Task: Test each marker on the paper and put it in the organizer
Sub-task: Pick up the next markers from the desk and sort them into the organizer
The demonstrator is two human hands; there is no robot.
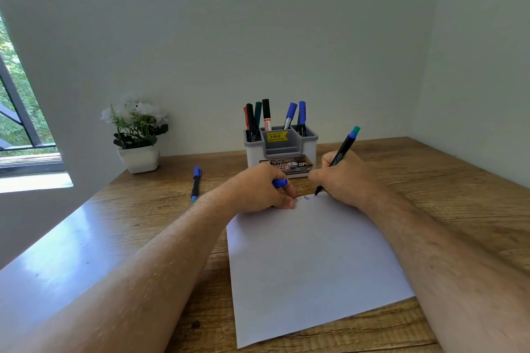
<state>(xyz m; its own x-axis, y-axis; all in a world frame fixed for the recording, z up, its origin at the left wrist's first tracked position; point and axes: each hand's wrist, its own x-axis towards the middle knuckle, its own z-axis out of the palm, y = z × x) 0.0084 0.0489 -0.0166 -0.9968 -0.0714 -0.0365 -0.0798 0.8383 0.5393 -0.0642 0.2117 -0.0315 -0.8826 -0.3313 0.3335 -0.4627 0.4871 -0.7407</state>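
A white sheet of paper [312,261] lies on the wooden desk in front of me. My right hand [342,178] grips a dark marker [342,152] with a teal end, its tip touching the paper's far edge beside small blue scribbles [302,198]. My left hand [262,188] rests on the paper's far left corner and holds a blue cap [280,183] in its fingers. The grey organizer [308,142] stands just behind both hands with several markers upright in it. One blue-capped marker [196,182] lies on the desk to the left.
A white pot with white flowers [137,135] sits at the back left of the desk [430,180]. White walls close the back and right sides. A window [17,112] opens at the far left.
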